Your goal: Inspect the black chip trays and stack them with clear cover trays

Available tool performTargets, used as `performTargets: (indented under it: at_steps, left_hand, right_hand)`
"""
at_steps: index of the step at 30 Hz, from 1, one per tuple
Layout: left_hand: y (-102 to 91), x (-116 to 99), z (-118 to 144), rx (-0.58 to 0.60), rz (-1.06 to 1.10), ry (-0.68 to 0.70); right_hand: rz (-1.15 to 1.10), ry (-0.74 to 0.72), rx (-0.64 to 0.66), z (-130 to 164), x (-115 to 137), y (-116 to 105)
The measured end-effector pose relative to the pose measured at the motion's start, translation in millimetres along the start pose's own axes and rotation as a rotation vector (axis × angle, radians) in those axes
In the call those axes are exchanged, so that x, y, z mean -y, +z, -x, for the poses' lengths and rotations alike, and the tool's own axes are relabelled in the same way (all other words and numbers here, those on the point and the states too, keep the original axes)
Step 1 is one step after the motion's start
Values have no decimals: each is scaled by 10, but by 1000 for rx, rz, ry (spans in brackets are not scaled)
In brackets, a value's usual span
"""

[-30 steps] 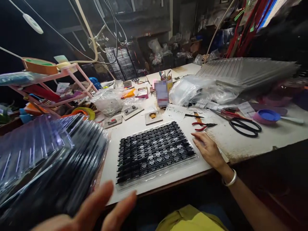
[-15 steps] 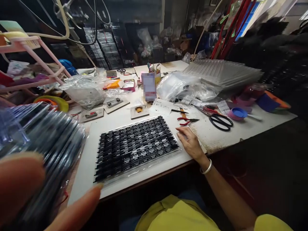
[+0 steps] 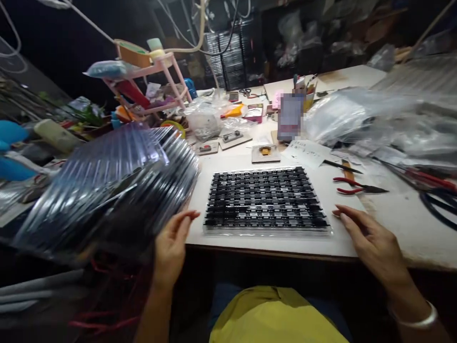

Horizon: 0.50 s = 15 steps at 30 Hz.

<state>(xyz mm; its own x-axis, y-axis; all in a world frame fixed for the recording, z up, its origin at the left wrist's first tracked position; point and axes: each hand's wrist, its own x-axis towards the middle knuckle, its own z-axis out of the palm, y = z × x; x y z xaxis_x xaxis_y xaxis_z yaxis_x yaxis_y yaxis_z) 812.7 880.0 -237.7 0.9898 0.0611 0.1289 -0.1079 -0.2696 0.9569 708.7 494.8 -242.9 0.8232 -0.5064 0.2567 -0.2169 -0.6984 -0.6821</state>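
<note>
A clear plastic tray (image 3: 267, 231) lies on the white table, filled with rows of black parts with small pale marks. My left hand (image 3: 170, 250) hovers by the tray's left end, apart from it, fingers loosely bent and nothing visible in them. On the other side, my right hand (image 3: 374, 245) is beside the tray's right end, its fingers stretched forward and loosely apart, holding nothing. Beyond the right hand lie red-handled pliers (image 3: 357, 186). Left of my left hand is a large stack of clear ribbed trays (image 3: 117, 166) with dark contents.
Behind the tray sit small fixture blocks (image 3: 266, 153), a phone-like screen (image 3: 290, 116) and a handwritten paper (image 3: 307, 152). Plastic bags (image 3: 342, 114) are heaped at right, near black-handled scissors (image 3: 439, 205). A pink rack (image 3: 153, 78) stands back left; cables hang overhead.
The view has swung left, so the tray appears further right. My left hand has drawn back from close to the camera to the tray's left end. My right hand stays beside the tray.
</note>
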Motion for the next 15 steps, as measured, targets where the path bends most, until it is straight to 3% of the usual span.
performTargets:
  at_steps: [4, 8, 11, 15]
  left_hand:
    - [213, 385, 53, 107, -407, 162]
    - [367, 498, 73, 243, -638, 200]
    - [398, 513, 94, 265, -700, 193]
    - [361, 568, 68, 252, -590, 172]
  right_hand:
    - [33, -3, 66, 44, 39, 40]
    - [133, -147, 45, 22, 105, 224]
    - [213, -238, 11, -3, 150, 289]
    - [72, -203, -10, -77, 240, 62]
